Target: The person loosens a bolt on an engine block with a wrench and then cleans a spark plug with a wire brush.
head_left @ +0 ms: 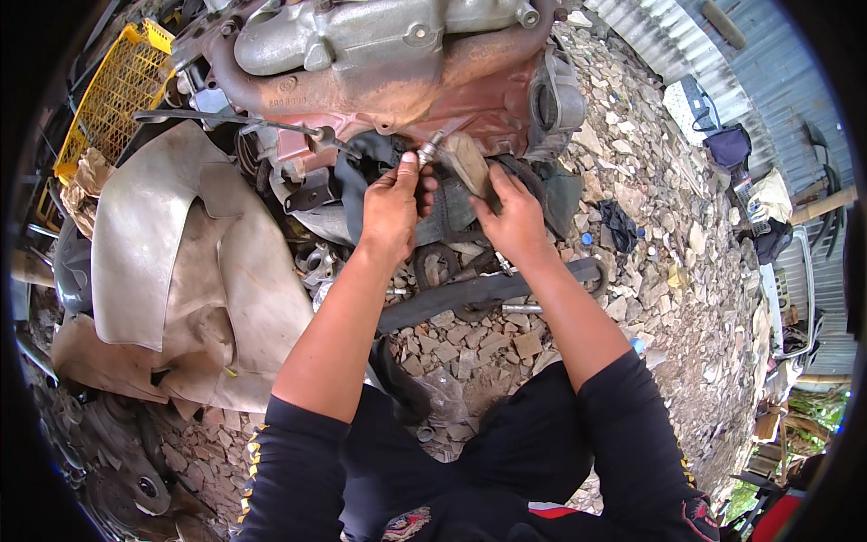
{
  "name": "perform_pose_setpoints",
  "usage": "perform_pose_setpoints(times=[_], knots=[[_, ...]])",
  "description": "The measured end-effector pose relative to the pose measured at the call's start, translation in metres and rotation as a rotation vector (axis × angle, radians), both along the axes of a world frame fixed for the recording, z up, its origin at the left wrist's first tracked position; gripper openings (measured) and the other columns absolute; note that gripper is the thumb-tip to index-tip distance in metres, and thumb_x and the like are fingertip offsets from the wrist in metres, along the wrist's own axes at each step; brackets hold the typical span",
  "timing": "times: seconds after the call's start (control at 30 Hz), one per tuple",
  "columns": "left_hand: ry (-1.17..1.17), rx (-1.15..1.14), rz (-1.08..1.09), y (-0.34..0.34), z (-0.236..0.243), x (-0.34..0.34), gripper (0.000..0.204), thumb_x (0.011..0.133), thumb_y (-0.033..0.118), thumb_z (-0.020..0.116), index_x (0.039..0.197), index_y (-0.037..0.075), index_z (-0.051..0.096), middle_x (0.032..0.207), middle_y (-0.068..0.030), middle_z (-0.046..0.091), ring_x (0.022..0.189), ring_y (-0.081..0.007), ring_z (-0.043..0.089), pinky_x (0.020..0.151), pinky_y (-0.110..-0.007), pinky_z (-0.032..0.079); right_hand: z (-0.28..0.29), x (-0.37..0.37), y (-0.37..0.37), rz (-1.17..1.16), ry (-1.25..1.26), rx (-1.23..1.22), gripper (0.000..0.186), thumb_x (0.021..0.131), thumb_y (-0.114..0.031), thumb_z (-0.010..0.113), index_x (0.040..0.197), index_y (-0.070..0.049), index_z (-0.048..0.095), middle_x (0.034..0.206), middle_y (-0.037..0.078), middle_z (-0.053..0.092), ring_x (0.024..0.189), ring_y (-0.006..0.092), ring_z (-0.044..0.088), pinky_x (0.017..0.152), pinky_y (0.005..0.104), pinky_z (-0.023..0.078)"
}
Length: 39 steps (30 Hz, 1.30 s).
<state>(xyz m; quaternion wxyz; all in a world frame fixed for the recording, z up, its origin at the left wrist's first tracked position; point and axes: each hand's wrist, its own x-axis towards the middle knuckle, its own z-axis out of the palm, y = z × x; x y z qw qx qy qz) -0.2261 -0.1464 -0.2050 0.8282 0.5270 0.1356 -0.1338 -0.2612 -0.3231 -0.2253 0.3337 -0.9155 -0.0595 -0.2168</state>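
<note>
In front of me, my left hand (395,203) is closed, pinching a small silver metal part (430,149) between thumb and fingers. It is ridged and narrow, like a spark plug, and its tip points up toward the engine. My right hand (513,217) grips a tan block (467,164), which looks like wood, by its lower end. The block's upper end is close beside the silver part; whether they touch is hard to tell. Just beyond both hands stands a large engine (361,68) with a grey upper casting, a rusty manifold and a reddish block.
A long metal wrench (203,117) juts out left of the engine. Beige sheeting (144,244) covers parts at the left, near a yellow crate (117,90). Below my hands lie a black rubber strip (470,298) and a metal tube (522,309) on rubble (668,235).
</note>
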Motion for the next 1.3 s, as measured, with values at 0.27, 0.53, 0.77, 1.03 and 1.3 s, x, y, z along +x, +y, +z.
perform_pose_setpoints(times=[0.27,0.53,0.77,1.03,1.3], knots=[[0.021,-0.070,-0.122,-0.002,-0.003,0.002,0.041,0.101,0.043,0.050,0.087,0.005,0.056,0.065,0.0016,0.045,0.052,-0.0102,0.041,0.051,-0.025,0.038,0.019,0.004,0.012,0.052,-0.157,0.093,0.047,0.080,-0.015,0.074,0.121,0.000,0.057,0.103,0.022,0.063,0.092,0.0397,0.064,0.078,0.0414,0.052],[0.213,-0.212,-0.225,0.005,0.000,0.003,0.044,0.103,0.048,0.037,0.078,0.013,0.043,0.060,0.0047,0.033,0.053,-0.0113,0.033,0.053,-0.029,0.033,0.021,0.013,0.006,0.073,-0.128,0.420,0.047,0.080,-0.013,0.074,0.122,0.000,0.057,0.104,0.022,0.064,0.095,0.0395,0.064,0.080,0.0411,0.051],[0.222,-0.380,-0.405,0.012,0.009,0.008,0.044,0.105,0.046,0.035,0.072,0.017,0.037,0.058,0.0066,0.027,0.053,-0.0104,0.028,0.057,-0.028,0.031,-0.004,0.010,-0.023,0.009,-0.097,0.104,0.044,0.081,-0.010,0.072,0.121,0.002,0.058,0.104,0.022,0.064,0.096,0.0380,0.065,0.082,0.0405,0.051],[0.302,-0.455,-0.418,0.016,0.002,0.007,0.042,0.104,0.043,0.038,0.069,0.019,0.037,0.056,0.0075,0.026,0.051,-0.0102,0.028,0.056,-0.028,0.031,-0.002,0.008,-0.014,-0.011,-0.080,0.105,0.044,0.080,-0.012,0.074,0.119,0.001,0.058,0.102,0.023,0.063,0.095,0.0410,0.062,0.081,0.0406,0.050],[0.270,-0.340,-0.434,0.020,0.001,0.007,0.043,0.103,0.044,0.042,0.070,0.016,0.038,0.057,0.0052,0.030,0.051,-0.0111,0.031,0.056,-0.029,0.034,-0.006,0.004,-0.015,0.014,0.043,0.028,0.049,0.081,-0.014,0.073,0.124,0.001,0.056,0.105,0.025,0.063,0.099,0.0389,0.062,0.085,0.0413,0.050]])
